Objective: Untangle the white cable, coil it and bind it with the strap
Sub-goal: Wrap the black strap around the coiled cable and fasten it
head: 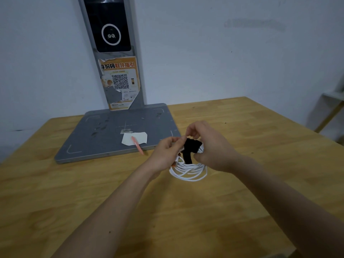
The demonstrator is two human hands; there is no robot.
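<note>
We hold the white cable (188,170) above the wooden table (242,183), right of centre and nearer to us than the grey scanner base (104,133). The cable is already wound into a round coil of several loops; its near arc hangs free below our hands, while its far arc is gathered up between them. A black strap (190,148) wraps over that far part of the coil, and one end of it hangs down inside the ring.

Our left hand (167,151) comes in from the left with its fingers curled. Its fingertips pinch the upper left edge of the strap, and the left side of the coil runs under the same hand, just beside a small orange piece that we cannot make out. Our right hand (210,144) closes in from the right. Its index finger and thumb are bent and meet at the top of the strap, touching the left fingertips there, while its lower fingers are curled against the right side of the coil.

On the scanner base, to the left of our hands, lies a white slip of paper (135,139) with a pink pen (137,145) across it, the pen's near tip reaching over the base's edge. Behind it a grey post (111,53) with a dark screen and an orange QR sticker (120,79) leans on the wall.
</note>
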